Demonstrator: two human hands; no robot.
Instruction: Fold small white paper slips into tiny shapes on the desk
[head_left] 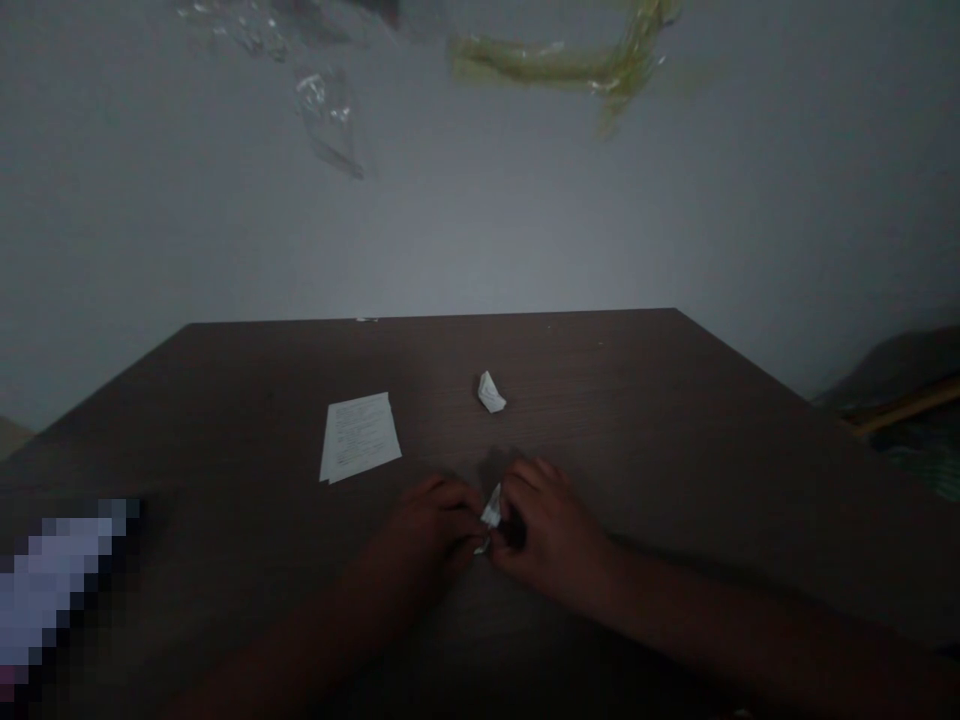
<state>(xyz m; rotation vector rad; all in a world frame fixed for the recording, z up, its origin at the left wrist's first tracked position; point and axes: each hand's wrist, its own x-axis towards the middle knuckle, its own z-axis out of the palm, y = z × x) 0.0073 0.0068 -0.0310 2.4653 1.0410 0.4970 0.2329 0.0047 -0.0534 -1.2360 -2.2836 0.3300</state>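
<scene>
A small crumpled piece of paper (491,508) is held between my two hands just above the dark table. My left hand (442,525) pinches it from the left, with the fingers curled. From the right, my right hand (544,520) grips it between thumb and fingers. Most of the paper is hidden by my fingers; a pale tip shows above and a small bit below. Beyond my hands lies a separate crumpled piece of paper (490,393). Sheets of printed paper (361,437) rest flat to the left, slightly overlapping.
The brown table (637,400) has its far edge against a grey wall (480,230). Yellowish tape (540,65) and clear tape (328,110) stick to the wall. A blurred-out bright object (56,585) is at the left. Dark items (907,390) stand beyond the table's right edge.
</scene>
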